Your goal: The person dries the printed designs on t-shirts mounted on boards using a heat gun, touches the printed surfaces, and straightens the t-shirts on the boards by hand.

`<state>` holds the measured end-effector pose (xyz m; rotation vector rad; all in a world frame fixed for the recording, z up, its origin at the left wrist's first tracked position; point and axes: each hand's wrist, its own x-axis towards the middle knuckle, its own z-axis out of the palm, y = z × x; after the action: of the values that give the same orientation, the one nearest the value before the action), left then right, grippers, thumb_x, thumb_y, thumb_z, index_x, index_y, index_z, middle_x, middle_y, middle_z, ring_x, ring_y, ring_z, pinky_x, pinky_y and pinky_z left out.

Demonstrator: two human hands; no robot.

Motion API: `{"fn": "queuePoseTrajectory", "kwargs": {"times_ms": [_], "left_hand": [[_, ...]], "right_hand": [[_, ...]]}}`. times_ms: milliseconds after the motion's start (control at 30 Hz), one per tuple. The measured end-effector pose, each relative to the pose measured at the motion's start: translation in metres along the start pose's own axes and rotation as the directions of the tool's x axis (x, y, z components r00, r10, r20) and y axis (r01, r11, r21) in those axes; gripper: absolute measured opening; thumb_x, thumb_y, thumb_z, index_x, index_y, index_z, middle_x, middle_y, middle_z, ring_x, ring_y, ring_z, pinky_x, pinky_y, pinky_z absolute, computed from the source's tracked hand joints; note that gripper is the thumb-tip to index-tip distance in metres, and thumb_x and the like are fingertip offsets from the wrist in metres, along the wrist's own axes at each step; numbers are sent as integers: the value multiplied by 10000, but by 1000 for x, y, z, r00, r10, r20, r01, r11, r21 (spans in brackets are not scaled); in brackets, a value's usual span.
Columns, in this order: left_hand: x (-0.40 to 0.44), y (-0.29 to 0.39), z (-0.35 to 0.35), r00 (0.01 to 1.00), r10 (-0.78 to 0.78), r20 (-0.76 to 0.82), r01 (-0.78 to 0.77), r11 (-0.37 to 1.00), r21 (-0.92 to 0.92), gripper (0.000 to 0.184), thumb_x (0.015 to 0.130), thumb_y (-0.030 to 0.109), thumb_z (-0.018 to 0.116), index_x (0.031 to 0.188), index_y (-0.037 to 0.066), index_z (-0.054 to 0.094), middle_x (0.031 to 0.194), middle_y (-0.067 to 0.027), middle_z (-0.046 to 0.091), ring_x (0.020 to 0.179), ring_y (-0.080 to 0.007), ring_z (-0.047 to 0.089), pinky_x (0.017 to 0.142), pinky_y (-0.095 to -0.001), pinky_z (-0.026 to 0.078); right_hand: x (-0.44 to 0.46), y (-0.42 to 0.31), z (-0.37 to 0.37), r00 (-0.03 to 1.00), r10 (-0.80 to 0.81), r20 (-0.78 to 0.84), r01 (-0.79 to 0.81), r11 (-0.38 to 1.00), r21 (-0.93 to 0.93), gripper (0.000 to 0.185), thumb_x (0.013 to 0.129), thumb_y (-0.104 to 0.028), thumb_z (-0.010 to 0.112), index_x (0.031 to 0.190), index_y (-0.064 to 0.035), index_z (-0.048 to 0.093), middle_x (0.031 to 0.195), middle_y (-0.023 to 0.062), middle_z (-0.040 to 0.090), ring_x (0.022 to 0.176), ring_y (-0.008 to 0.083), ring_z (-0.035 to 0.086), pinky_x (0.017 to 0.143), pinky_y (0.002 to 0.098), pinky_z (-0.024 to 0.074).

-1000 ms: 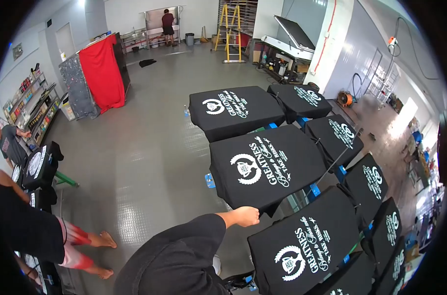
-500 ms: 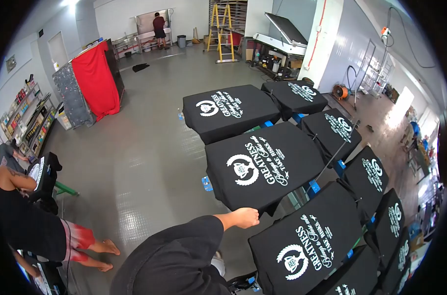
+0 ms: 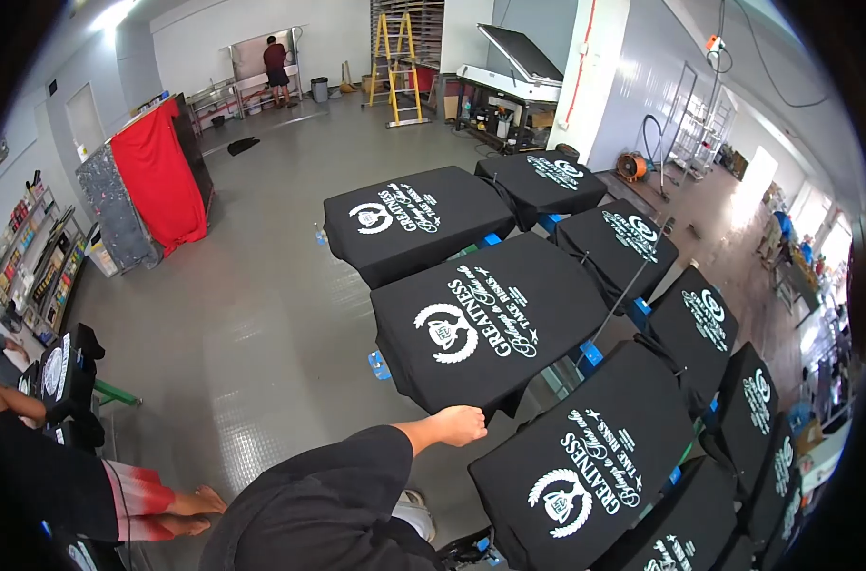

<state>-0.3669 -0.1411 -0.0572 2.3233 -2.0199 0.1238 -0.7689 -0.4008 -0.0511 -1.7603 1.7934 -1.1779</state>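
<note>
My left hand is closed at the near edge of a black printed T-shirt, which is stretched over a flat board. Its fingers appear wrapped over the cloth edge; the fingertips are hidden. White lettering reading "GREATNESS" and a wreath emblem mark this shirt. Beside it on the near side lies another black shirt with the same print, and a third matching shirt lies on the far side. My right hand is out of view.
More shirt-covered boards sit to the right, with blue clamps and a thin metal rod between boards. At left stands a person in red-and-white shorts. A yellow ladder and a red cloth are farther back.
The view has shifted, so most of the room and the shirts appear farther left. My left hand stays closed at the same shirt's edge. The person at left is now partly cut off.
</note>
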Motion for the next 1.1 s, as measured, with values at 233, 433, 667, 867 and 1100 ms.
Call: {"fn": "queuePoseTrajectory", "kwargs": {"times_ms": [233,433,667,867,1100], "left_hand": [[1,0,-2,999,-20,44,21,1000,-17,72,817,162,568,812,104,610,799,-45,636,856,-223,615,832,-344,458],[3,-3,-11,997,33,62,-34,999,9,120,812,190,573,863,97,629,841,-55,660,893,-235,620,849,-360,462],[0,-3,-11,999,47,-13,-47,998,35,133,788,229,645,748,104,624,754,-54,659,816,-225,635,807,-354,469],[-1,-5,-5,999,45,29,-46,998,53,132,768,223,679,728,118,610,747,-46,653,809,-220,632,804,-353,466],[-1,-7,0,998,64,-8,-63,997,41,146,729,222,709,719,120,604,734,-47,644,803,-223,628,795,-355,460]], "right_hand": [[-7,-5,1,992,-53,-112,67,990,122,337,927,-231,644,889,103,658,945,270,650,879,395,614,854,461,487],[1,49,26,993,-49,-104,61,991,115,223,956,-182,644,962,39,610,897,148,622,826,247,576,807,365,485],[-6,25,20,990,63,-129,-41,986,162,239,890,-172,725,843,-7,558,799,95,579,722,205,555,696,349,475],[-5,24,22,987,6,-161,29,977,211,197,938,-159,621,843,7,573,884,113,537,797,267,550,737,378,452],[-5,5,13,993,29,-112,-7,981,196,178,905,-114,671,809,4,578,875,106,555,750,263,559,709,368,471]]}}
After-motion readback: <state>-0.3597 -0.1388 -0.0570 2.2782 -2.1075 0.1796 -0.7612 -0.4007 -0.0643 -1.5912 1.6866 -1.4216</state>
